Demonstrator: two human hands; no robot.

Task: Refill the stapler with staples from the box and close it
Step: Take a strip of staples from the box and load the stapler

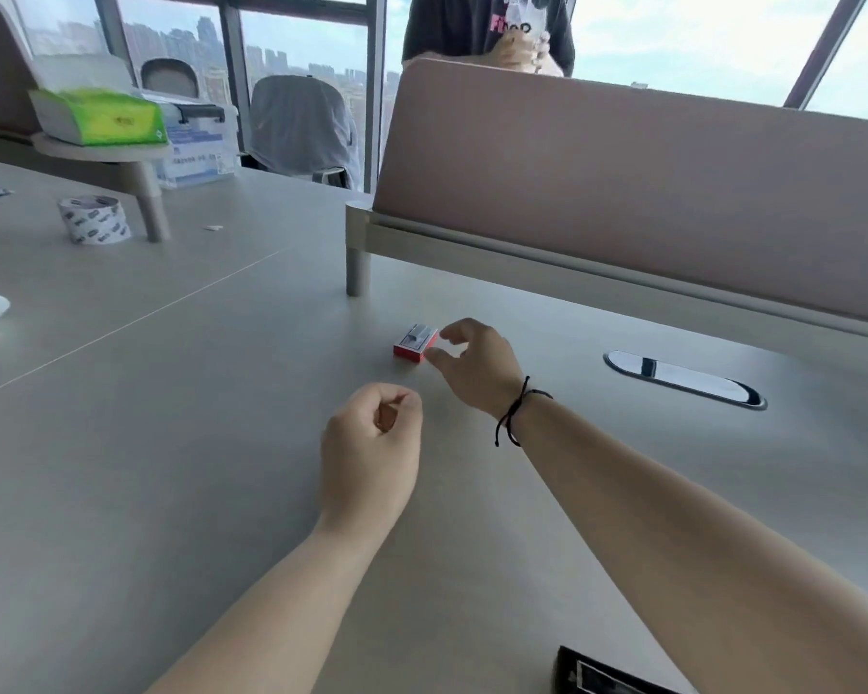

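1 red staple box (415, 343) just beside open right grip (444, 345).

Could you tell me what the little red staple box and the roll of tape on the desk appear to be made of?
The staple box looks like thin printed card: matte red sides, crisp folded edges, with grey metallic strips, likely staples, showing on top. The roll of tape looks like glossy white plastic film printed with dark repeating marks, wound on a core; the core's material cannot be made out.

I see two bare forearms with no sleeves on either. A thin black cord bracelet (514, 412) circles my right wrist, its loose knotted ends hanging. My left wrist wears nothing.
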